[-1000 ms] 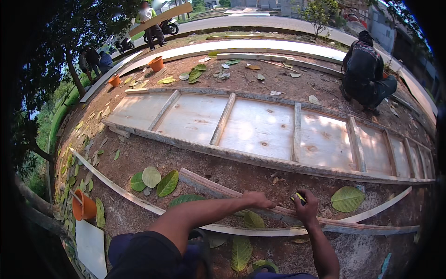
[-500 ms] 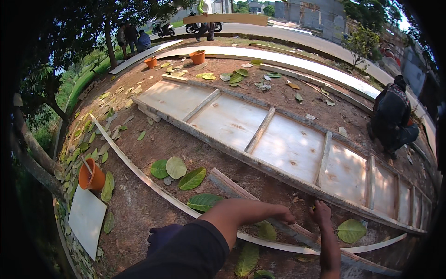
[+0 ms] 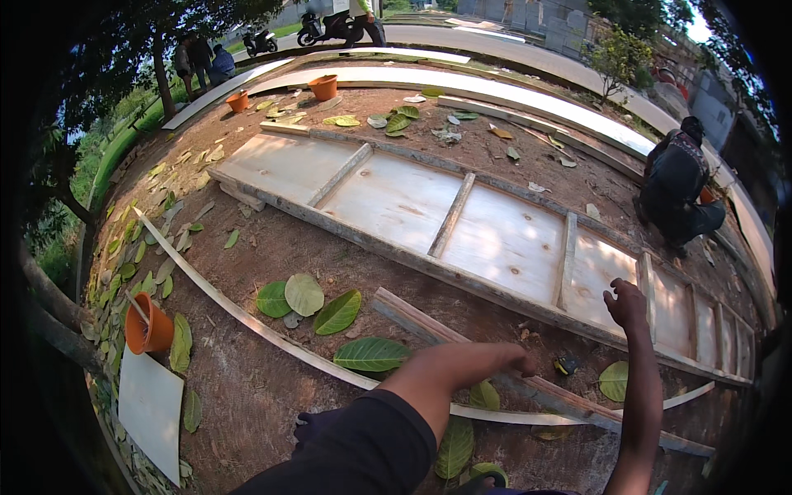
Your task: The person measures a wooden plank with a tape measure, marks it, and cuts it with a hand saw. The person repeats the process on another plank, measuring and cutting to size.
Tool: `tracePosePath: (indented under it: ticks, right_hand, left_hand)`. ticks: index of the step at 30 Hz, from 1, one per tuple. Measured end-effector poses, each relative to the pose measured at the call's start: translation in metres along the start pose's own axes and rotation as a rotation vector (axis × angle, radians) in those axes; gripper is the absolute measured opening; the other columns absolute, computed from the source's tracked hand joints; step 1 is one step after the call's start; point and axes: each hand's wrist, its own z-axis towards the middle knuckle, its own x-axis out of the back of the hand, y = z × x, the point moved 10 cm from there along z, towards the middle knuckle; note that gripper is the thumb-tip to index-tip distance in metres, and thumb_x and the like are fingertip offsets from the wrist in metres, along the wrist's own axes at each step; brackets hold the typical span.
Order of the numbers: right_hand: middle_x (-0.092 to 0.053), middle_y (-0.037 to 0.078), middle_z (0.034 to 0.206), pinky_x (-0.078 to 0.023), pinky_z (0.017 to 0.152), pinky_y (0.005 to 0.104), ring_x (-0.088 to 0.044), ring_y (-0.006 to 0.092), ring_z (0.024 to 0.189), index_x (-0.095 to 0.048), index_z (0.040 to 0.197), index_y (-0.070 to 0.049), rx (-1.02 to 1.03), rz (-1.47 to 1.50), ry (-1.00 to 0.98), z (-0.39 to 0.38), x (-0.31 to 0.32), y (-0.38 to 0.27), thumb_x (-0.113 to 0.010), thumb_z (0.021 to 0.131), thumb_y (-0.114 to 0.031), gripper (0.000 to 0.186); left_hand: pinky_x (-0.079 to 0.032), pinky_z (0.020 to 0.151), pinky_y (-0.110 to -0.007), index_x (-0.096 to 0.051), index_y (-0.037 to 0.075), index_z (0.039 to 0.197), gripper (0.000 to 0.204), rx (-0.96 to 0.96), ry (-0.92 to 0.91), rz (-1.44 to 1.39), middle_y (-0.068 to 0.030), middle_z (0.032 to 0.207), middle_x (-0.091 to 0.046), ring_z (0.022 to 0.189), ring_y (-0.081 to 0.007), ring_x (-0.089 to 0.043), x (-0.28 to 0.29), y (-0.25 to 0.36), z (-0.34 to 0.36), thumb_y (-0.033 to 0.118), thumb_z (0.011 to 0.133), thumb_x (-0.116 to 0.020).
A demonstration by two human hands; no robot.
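My left hand [image 3: 518, 360] holds a long weathered timber [image 3: 412, 320] lying diagonally in front of me, fingers curled at its edge. My right hand [image 3: 625, 301] is raised with fingers apart and nothing in them, over the near side of a long plywood panel [image 3: 404, 206] framed with battens and crossbars. A small yellow and black tape measure [image 3: 566, 365] lies on the dirt below it, just beside the timber. A pale thin strip [image 3: 247, 316] passes under the timber, among large green leaves [image 3: 371, 353].
An orange bucket [image 3: 161, 330] with a stick and a white board [image 3: 148, 412] sit at left. A crouching person [image 3: 676, 190] is at right. More buckets [image 3: 324, 89], long boards [image 3: 429, 81], parked scooters [image 3: 322, 29] and other people [image 3: 206, 62] are toward the road.
My right hand has let go of the tape measure and lifted up toward the panel. The person carrying a plank has moved right, and my view has shifted.
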Motion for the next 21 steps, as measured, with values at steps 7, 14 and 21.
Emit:
tracePosePath:
  ticks: [7,14,21]
  right_hand:
    - [-0.076,0.019,0.103,-0.056,0.087,0.0468,-0.072,0.0357,0.098,-0.074,0.110,-0.006,-0.402,0.168,0.166,0.031,0.065,0.066,-0.070,0.090,-0.039,0.039]
    - [-0.074,0.021,0.117,-0.055,0.099,0.0474,-0.070,0.0362,0.113,-0.077,0.112,-0.009,-0.619,0.248,-0.044,-0.003,-0.031,0.076,-0.066,0.085,-0.041,0.043]
    - [-0.070,0.021,0.125,-0.054,0.099,0.0495,-0.068,0.0377,0.116,-0.072,0.119,-0.009,-0.633,0.113,-0.151,-0.050,-0.053,0.100,-0.060,0.091,-0.038,0.042]
  left_hand:
    - [-0.051,0.094,-0.047,-0.074,0.008,0.117,0.048,0.244,-0.037,0.018,-0.0187,0.125,-0.070,0.114,-0.0343,-0.067,0.001,-0.004,0.010,0.043,0.085,-0.066]
    - [-0.048,0.102,-0.047,-0.075,0.018,0.120,0.055,0.403,-0.008,0.051,-0.0235,0.130,-0.068,0.121,-0.0375,-0.064,0.011,-0.042,-0.004,0.058,0.084,-0.061]
    - [-0.049,0.101,-0.048,-0.076,0.027,0.116,0.046,0.317,-0.077,0.160,-0.0274,0.125,-0.068,0.117,-0.0414,-0.065,-0.001,-0.012,-0.011,0.059,0.090,-0.056]
